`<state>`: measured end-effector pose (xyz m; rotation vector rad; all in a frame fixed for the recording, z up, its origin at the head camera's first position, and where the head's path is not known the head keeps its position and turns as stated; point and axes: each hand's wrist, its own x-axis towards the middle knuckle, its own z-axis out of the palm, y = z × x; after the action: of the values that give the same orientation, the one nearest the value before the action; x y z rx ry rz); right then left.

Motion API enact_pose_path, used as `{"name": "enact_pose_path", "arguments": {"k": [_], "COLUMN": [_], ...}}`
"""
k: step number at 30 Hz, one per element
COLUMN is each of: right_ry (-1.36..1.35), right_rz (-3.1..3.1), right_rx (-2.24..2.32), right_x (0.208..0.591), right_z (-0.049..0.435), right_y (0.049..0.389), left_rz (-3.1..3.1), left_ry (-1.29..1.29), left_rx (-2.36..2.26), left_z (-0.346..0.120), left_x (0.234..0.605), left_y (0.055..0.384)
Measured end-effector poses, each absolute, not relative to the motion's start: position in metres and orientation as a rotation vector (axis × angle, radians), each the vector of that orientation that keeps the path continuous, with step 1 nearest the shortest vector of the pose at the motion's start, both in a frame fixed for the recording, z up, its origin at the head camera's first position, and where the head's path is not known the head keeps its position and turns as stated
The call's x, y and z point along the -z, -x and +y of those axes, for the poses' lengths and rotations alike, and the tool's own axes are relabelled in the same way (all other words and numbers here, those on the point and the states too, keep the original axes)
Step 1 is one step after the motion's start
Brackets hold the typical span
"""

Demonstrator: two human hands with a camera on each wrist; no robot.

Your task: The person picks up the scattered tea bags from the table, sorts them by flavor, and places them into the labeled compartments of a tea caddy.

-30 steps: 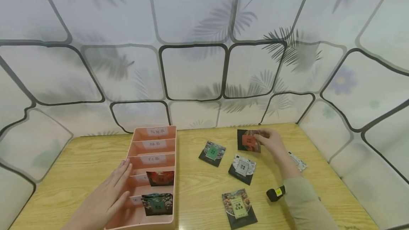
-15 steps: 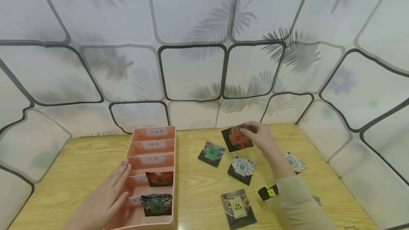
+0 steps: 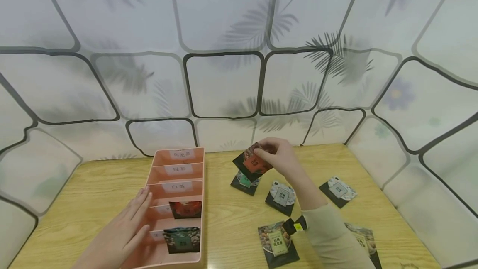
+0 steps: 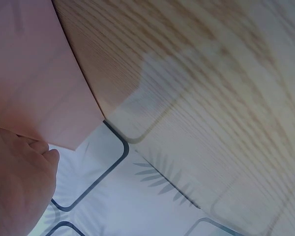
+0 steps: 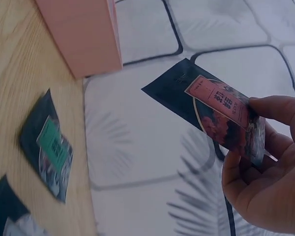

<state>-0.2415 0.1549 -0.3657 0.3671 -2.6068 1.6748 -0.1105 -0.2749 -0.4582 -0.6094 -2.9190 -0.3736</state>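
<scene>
Right hand (image 3: 281,157) pinched the red packet (image 3: 251,166), which I saw raised off the table (image 3: 224,227) near the green packet (image 3: 244,182); left hand (image 3: 125,221) rested straight-fingered against the box (image 3: 161,159).

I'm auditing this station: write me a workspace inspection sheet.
Surface: light wood-grain table.
Job's things: pink organizer, two packets standing in its nearest compartments; on the table, one green-label packet, two white-label packets, two yellow-label packets.
Clutter: black item at the right cuff; otherwise nothing seen.
Grips: right hand pinches the red-label packet above the table; left hand rests at the organizer's left rim.
Cables: nothing seen.
Surroundings: leaf-printed pale wall.
</scene>
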Motion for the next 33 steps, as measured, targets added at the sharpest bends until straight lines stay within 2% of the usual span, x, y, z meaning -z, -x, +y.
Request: {"name": "enact_pose_path", "arguments": {"k": [11,20,33], "right_ry": [-0.591,-0.721,-0.881], "right_rz": [-2.532,-2.556,-2.58], "right_rx": [-1.772,-1.669,-1.676], "right_x": [0.358,0.355,0.367], "right_z": [0.109,0.072,0.038], "right_y": [0.228,0.218,0.204], "left_rz": [-2.904,-2.908,-2.879], "left_ry": [0.63,0.63,0.653], "left_rx": [0.367,0.379,0.345], "left_z": [-0.274,-0.274,-0.275], "left_x": [0.458,0.456,0.46], "left_y": [0.11,0.111,0.113]}}
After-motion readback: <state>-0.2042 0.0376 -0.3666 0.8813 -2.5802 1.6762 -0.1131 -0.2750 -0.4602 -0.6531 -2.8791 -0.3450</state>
